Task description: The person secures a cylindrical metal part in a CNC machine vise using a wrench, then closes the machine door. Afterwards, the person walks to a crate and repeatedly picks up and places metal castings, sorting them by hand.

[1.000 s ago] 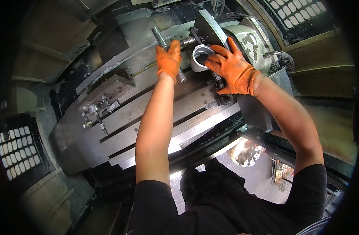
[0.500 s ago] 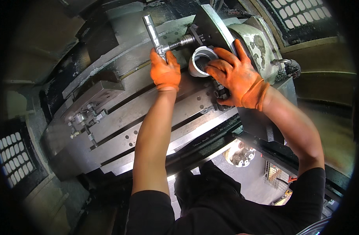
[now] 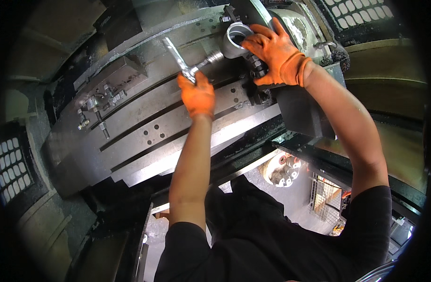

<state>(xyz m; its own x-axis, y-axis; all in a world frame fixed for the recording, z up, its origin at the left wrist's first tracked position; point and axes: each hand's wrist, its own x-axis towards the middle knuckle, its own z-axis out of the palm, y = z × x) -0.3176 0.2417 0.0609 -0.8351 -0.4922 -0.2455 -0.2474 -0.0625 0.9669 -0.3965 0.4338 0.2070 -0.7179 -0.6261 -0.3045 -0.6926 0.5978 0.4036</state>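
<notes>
Slotted steel table (image 3: 170, 123) here, our left hand (image 3: 198, 96) clutching a silver T-wrench (image 3: 177, 57), shaft toward that grey metal cup (image 3: 230, 45) our splayed right hand (image 3: 281, 54) touches.

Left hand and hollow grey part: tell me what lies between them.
In the head view, the shaft and socket end of the T-handled wrench lie between the left hand and hollow grey part, with the slotted table behind.

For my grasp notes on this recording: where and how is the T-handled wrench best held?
Probably by its crossbar, near the shank joint, from the person's side: the bar is slim and slants toward the person, while the socket end points to the upper right. The left hand grips it there.
</notes>
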